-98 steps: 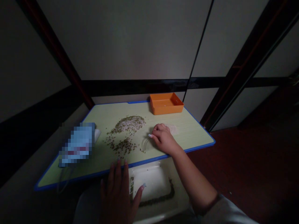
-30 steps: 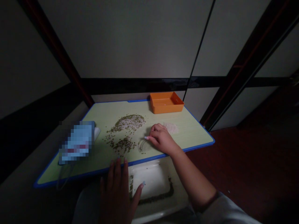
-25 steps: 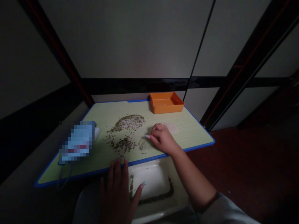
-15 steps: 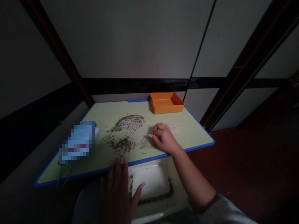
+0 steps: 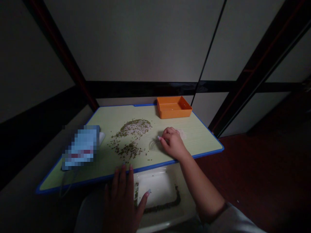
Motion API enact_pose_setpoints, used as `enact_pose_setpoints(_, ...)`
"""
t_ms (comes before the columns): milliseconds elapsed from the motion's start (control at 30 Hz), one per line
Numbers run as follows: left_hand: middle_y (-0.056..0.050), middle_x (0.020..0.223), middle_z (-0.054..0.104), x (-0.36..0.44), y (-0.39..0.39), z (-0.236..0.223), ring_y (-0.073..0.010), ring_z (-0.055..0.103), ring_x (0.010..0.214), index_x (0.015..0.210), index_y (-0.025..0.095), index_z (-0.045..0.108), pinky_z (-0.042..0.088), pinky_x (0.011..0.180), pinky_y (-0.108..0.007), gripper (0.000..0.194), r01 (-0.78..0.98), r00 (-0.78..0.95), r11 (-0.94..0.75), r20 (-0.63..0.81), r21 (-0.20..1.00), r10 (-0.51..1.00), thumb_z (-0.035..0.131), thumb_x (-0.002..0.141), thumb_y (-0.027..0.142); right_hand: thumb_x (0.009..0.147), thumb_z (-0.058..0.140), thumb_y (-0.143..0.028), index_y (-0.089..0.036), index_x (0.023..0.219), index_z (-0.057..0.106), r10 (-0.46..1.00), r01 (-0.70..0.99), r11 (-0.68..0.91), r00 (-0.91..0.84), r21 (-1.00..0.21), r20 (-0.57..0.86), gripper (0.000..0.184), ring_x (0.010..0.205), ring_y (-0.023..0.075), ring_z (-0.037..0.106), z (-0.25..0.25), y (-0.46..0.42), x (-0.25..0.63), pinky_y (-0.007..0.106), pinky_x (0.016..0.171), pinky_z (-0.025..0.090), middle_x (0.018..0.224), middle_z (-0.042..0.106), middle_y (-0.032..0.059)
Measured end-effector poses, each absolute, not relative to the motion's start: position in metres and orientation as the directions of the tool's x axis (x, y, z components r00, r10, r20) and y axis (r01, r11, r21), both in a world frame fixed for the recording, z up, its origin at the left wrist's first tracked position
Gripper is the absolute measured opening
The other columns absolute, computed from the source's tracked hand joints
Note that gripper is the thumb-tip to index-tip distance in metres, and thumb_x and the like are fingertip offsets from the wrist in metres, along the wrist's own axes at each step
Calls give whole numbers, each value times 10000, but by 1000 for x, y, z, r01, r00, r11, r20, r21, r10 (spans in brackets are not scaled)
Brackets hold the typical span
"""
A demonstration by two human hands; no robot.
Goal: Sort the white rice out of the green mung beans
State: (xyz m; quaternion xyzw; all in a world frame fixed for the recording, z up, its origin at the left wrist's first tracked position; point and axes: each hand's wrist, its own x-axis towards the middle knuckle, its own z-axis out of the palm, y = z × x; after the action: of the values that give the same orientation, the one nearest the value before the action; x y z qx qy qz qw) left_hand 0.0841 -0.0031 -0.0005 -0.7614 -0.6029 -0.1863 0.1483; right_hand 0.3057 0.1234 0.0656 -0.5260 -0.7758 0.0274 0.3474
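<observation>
On the small table, my right hand (image 5: 173, 144) has its fingers closed over a clear, curved piece that looks like a protractor (image 5: 154, 144); most of it is hidden under the hand. Just beyond my fingers lies a pale heap of rice-like grains (image 5: 181, 133), partly covered. To the left spread a mixed pile of green beans and pale grains (image 5: 136, 127) and a looser patch of green beans (image 5: 130, 150). My left hand (image 5: 123, 197), fingers spread and holding nothing, is at the table's front edge, beside a white basin (image 5: 167, 223) with green beans along its inner edges.
An orange open box (image 5: 175, 114) stands at the table's back right corner. A blurred blue packet (image 5: 81, 147) lies on the left side, with a cord loop hanging below. The blue-edged table (image 5: 201, 142) backs onto a panelled wall (image 5: 145, 42).
My right hand has slid slightly to the right with the clear protractor, covering more of the pale heap. The left hand stays in place.
</observation>
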Motion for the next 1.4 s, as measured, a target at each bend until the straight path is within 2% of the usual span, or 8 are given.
enact_pose_setpoints(267,-208,1530,322,85,-3,-1,-364,275,1421,1492,148,126,380,1032,-606,800,975,196,-224,452,9,870,434,835,486,916,555,-312,-174,699,622,853,795,439,-224,-418,471,266,842,183,486,64,126,302,318,766,337,829,572,51)
enact_pose_setpoints(600,-216,1519,340,84,-3,0,-377,302,1404,1489,135,141,398,1009,-620,796,972,202,-234,469,10,860,431,835,482,905,569,-274,-168,688,612,859,761,456,-241,-461,452,245,858,180,491,65,124,303,320,779,344,848,568,47)
enact_pose_setpoints(967,-202,1531,325,84,-4,-1,-360,271,1426,1495,161,113,389,1021,-617,800,973,186,-229,453,42,872,419,840,502,902,584,-283,-160,711,627,850,759,486,-295,-434,436,232,893,181,488,67,122,302,324,789,316,895,579,50)
enact_pose_setpoints(1400,-202,1544,298,84,-3,0,-354,250,1437,1496,170,108,368,1046,-602,797,971,177,-229,427,72,887,429,840,490,923,553,-325,-172,723,635,820,728,536,-329,-427,469,265,877,178,480,65,123,301,326,805,340,875,564,47)
